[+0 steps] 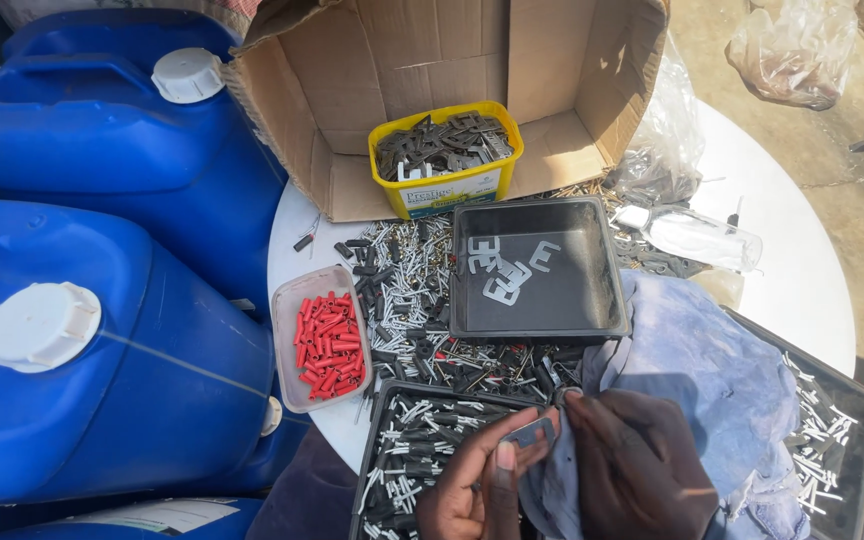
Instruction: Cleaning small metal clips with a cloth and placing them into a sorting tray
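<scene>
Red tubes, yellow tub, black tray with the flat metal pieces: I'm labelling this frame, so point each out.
Red tubes (330, 343): head view, middle of the pile.
Yellow tub (442, 190): head view, front wall.
Black tray (572, 290): head view, bare floor.

Blue jerrycans (102, 130); red sleeves (330, 343); yellow tub (447, 185); black, perhaps dark-grey, tray (537, 325).
</scene>
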